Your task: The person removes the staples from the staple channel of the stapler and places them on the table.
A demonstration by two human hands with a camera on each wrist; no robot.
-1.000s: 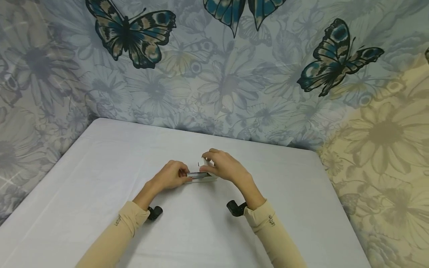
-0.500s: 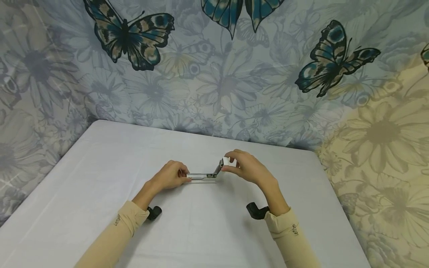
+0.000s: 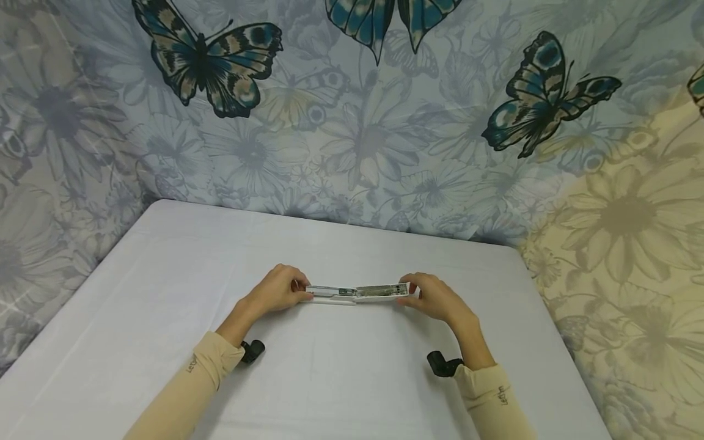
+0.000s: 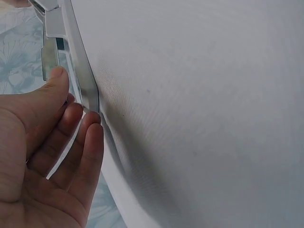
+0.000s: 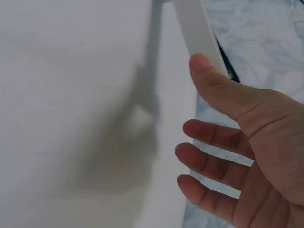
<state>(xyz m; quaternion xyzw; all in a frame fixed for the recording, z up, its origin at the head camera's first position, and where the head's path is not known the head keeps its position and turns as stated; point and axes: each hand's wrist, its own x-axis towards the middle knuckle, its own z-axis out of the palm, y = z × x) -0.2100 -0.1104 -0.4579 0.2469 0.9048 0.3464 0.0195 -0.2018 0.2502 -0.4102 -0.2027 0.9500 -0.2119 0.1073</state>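
Note:
A white stapler [image 3: 382,291] lies swung wide open in the head view, its top arm folded out to the right and showing the metal inside. My left hand [image 3: 279,287] pinches the left end, where the magazine and base [image 3: 332,301] are. At the far right end, my right hand [image 3: 439,297] holds the tip of the top arm between thumb and fingers. In the left wrist view, the thumb and fingertips of the left hand [image 4: 52,147] close on the stapler [image 4: 85,80]. The right wrist view has the thumb pressed on the white top arm [image 5: 194,28]; the index finger is hidden.
A white-covered table [image 3: 330,379] extends around both hands. Behind it hangs a backdrop [image 3: 363,146] with butterflies and flowers, meeting the table's far edge. Black wrist cameras [image 3: 442,365] sit below each hand.
My right hand has moved right and then down, swinging the stapler's top arm from folded over the left part to nearly flat on the right. My left hand has kept its place.

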